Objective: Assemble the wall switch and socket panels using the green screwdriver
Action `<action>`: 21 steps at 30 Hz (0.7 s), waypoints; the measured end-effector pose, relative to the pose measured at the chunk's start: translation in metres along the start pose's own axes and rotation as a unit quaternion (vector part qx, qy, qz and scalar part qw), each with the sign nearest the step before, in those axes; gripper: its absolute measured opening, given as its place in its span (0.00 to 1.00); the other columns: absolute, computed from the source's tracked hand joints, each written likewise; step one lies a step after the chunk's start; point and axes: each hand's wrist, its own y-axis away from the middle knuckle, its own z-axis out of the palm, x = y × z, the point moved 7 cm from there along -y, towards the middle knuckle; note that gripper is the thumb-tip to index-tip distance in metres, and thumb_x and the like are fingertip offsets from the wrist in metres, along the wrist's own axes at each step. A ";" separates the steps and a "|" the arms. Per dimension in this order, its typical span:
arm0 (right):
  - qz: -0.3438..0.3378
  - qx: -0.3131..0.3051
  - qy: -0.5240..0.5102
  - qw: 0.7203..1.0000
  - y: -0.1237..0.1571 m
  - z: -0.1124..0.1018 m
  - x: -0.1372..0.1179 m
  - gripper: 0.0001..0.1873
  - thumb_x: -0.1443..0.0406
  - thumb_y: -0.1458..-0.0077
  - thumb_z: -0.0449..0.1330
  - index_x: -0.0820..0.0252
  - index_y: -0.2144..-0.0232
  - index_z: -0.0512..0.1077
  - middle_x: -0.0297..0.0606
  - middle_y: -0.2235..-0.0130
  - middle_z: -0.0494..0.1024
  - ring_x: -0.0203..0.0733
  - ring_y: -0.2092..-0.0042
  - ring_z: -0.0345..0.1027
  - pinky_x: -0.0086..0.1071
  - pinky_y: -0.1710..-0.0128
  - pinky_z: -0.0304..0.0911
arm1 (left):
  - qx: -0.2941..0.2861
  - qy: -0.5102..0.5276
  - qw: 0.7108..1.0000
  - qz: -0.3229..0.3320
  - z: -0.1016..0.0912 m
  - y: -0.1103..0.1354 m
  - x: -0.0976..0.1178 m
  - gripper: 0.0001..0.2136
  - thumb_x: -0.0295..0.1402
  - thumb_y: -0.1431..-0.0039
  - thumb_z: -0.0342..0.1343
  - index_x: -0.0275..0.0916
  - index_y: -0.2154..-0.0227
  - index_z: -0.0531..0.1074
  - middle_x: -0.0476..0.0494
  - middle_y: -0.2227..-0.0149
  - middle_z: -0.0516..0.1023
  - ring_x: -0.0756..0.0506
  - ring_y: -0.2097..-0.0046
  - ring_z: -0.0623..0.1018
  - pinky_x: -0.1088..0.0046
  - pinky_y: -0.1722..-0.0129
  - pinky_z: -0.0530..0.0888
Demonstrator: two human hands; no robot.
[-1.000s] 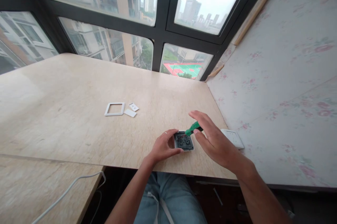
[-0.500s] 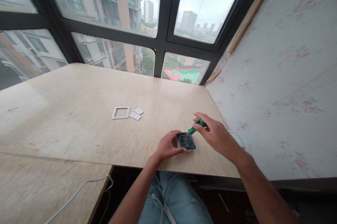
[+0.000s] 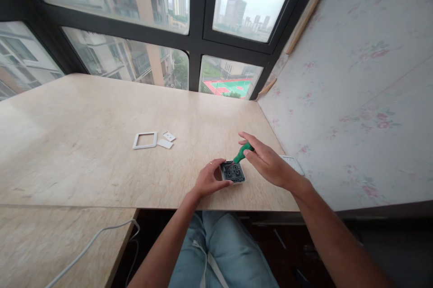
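Observation:
On the counter near its front edge lies a wall switch [image 3: 233, 172], a square white unit with its black inner face up. My left hand [image 3: 209, 179] grips its left side, thumb at the near edge and fingers at the far corner. Above it, my right hand [image 3: 265, 162] is closed around the green handle of a screwdriver [image 3: 243, 152]. The screwdriver slants down to the left, its thin shaft reaching the upper left part of the black face. I cannot make out exactly where the tip sits.
Farther left lie a white square frame [image 3: 145, 140], a small white plate with holes [image 3: 169, 136] and a plain white plate [image 3: 165, 144]. A flat white piece [image 3: 292, 164] lies by the wallpapered wall [image 3: 338, 112], behind my right wrist. A white cable [image 3: 91, 240] crosses the lower-left counter.
The camera view has shifted, so everything sits a little farther left and higher. My right fingers have changed position around the screwdriver handle. My left hand still holds the switch.

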 end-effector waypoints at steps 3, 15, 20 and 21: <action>-0.015 -0.008 0.001 1.000 -0.004 0.000 -0.009 0.22 0.61 0.35 0.50 0.55 0.41 0.64 0.42 0.49 0.79 0.45 0.49 0.74 0.39 0.50 0.67 | 0.001 -0.003 1.000 0.001 0.001 0.000 -0.001 0.34 0.44 0.54 0.70 0.46 0.44 0.67 0.41 0.44 0.75 0.36 0.44 0.74 0.56 0.44 0.70; 0.023 0.004 0.212 0.977 -0.013 -0.002 -0.023 0.21 0.56 0.31 0.43 0.61 0.56 0.72 0.46 0.61 0.81 0.50 0.58 0.76 0.38 0.64 0.65 | -0.003 0.000 1.000 -0.004 0.001 0.000 0.000 0.33 0.44 0.53 0.69 0.46 0.44 0.66 0.41 0.44 0.75 0.36 0.44 0.75 0.56 0.44 0.71; -0.101 0.011 0.074 0.992 -0.010 -0.002 -0.033 0.18 0.64 0.32 0.46 0.58 0.45 0.69 0.43 0.45 0.76 0.45 0.45 0.71 0.40 0.47 0.65 | -0.005 0.008 1.000 -0.004 0.002 0.000 0.000 0.33 0.44 0.52 0.69 0.46 0.43 0.66 0.41 0.43 0.74 0.36 0.44 0.75 0.55 0.43 0.71; -0.107 0.017 0.081 0.991 -0.010 -0.002 -0.033 0.18 0.64 0.32 0.47 0.58 0.46 0.70 0.43 0.46 0.77 0.45 0.47 0.72 0.39 0.48 0.66 | -0.005 0.012 1.000 -0.002 0.002 0.000 0.000 0.33 0.43 0.52 0.69 0.46 0.43 0.66 0.41 0.43 0.74 0.36 0.43 0.74 0.55 0.43 0.70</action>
